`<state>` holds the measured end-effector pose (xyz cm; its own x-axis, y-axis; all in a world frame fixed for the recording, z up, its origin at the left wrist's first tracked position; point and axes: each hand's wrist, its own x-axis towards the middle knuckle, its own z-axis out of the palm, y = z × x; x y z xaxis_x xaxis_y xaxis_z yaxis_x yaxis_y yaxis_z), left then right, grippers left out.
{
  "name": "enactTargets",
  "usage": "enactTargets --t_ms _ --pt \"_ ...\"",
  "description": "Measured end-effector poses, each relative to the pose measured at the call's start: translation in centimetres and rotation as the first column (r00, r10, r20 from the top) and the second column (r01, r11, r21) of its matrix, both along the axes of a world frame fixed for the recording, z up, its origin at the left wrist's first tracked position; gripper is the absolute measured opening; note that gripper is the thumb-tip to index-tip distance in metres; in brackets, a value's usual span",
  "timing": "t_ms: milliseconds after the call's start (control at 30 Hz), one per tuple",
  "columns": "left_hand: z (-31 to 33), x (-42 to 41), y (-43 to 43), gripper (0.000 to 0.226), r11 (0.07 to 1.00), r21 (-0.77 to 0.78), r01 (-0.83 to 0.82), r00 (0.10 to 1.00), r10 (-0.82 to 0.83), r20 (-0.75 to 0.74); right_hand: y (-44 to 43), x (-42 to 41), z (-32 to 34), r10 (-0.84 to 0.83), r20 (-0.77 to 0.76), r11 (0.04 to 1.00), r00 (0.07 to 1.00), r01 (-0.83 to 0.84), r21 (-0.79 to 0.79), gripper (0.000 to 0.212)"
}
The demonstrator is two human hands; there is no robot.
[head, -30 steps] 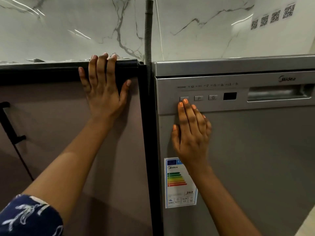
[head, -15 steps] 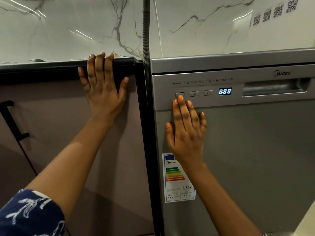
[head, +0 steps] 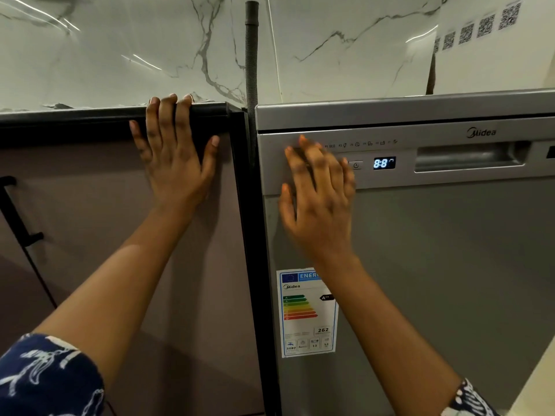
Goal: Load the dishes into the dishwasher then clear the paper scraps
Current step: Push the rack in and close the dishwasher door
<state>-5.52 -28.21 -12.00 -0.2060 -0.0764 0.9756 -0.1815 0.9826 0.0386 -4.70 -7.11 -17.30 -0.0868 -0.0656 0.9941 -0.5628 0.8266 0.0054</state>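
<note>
A grey Midea dishwasher point(head: 435, 250) fills the right half of the view, its door closed. Its blue display point(head: 384, 163) is lit. My right hand point(head: 318, 199) lies blurred over the left end of the control panel with fingers spread and straight, hiding the two left buttons. The clock button point(head: 356, 165) shows just right of my fingers. My left hand point(head: 172, 163) rests flat on the cabinet front, its fingertips hooked over the black counter edge point(head: 90, 115). No dishes or paper scraps are in view.
A mauve cabinet door point(head: 105, 235) with a black handle point(head: 18, 217) stands left of the dishwasher. A grey corrugated hose point(head: 251, 55) runs up the marble wall point(head: 120, 49) between them. An energy label point(head: 309, 313) sticks to the dishwasher door. The recessed door handle point(head: 471, 156) is at the right.
The dishwasher display came on. My right hand has moved up from below the leftmost button and now covers the left buttons. My left hand has stayed in place.
</note>
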Motion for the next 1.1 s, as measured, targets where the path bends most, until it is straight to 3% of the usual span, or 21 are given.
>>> enactTargets --t_ms 233,533,933,1100 --pt "-0.1 0.1 -0.4 0.066 1.000 -0.020 0.002 1.000 -0.002 0.006 -3.2 -1.5 5.4 -0.007 0.011 1.000 1.000 0.007 0.021 0.057" --pt "-0.2 -0.1 -0.2 0.066 1.000 -0.022 0.009 1.000 -0.009 0.002 -3.5 -2.3 4.8 -0.056 -0.040 0.998 0.998 0.056 0.005 0.056" --pt "-0.1 0.2 -0.4 0.064 1.000 0.000 0.027 1.000 -0.027 0.013 -3.3 -1.6 5.5 0.020 -0.039 1.000 0.999 -0.021 -0.023 0.053" --pt "0.6 1.2 1.1 0.057 0.994 0.085 0.075 0.997 -0.076 0.005 -0.3 -1.5 7.1 0.058 -0.044 0.985 0.997 -0.050 0.168 0.046"
